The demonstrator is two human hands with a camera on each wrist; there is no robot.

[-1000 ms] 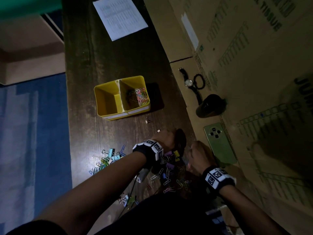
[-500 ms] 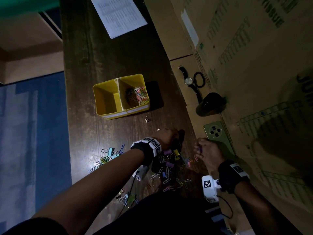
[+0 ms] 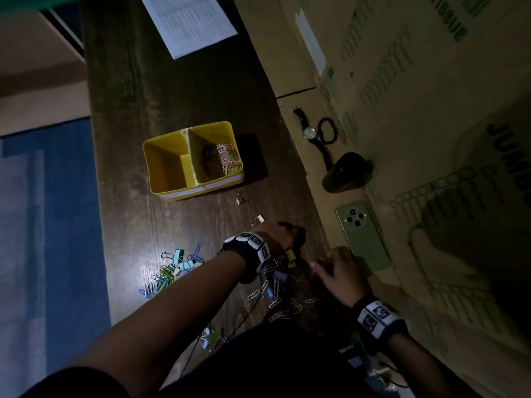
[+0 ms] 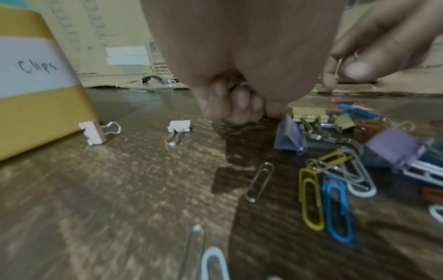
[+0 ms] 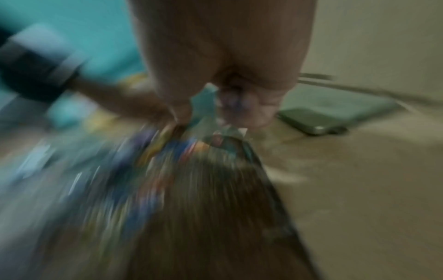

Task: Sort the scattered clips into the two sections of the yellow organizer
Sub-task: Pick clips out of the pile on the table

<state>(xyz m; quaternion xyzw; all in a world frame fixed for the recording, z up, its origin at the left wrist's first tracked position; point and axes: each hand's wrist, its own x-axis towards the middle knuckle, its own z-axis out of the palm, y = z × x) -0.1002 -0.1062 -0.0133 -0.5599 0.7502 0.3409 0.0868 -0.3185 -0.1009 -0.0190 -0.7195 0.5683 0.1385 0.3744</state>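
Both hands down in the clip pile, with plenty of ways to mix it up

The left hand (image 4: pixel 239 102) is clenched with its fingers tucked under at the table, seemingly around something small and metallic, though I cannot make out what. The right hand (image 3: pixel 339 274) reaches into the heap just beside it, fingers bent, but the blur keeps me from telling whether it grips anything. The yellow organizer (image 3: pixel 161 179) stands well apart up the table, its right section holding paper clips (image 3: pixel 224 160), its left one bare. Binder clips (image 4: pixel 290 136) and paper clips lie tangled here, so I would guess a handful could drag the wrong kind along, or shed pieces on the way across. The green phone (image 3: pixel 365 242) lies near the right hand and could get knocked.
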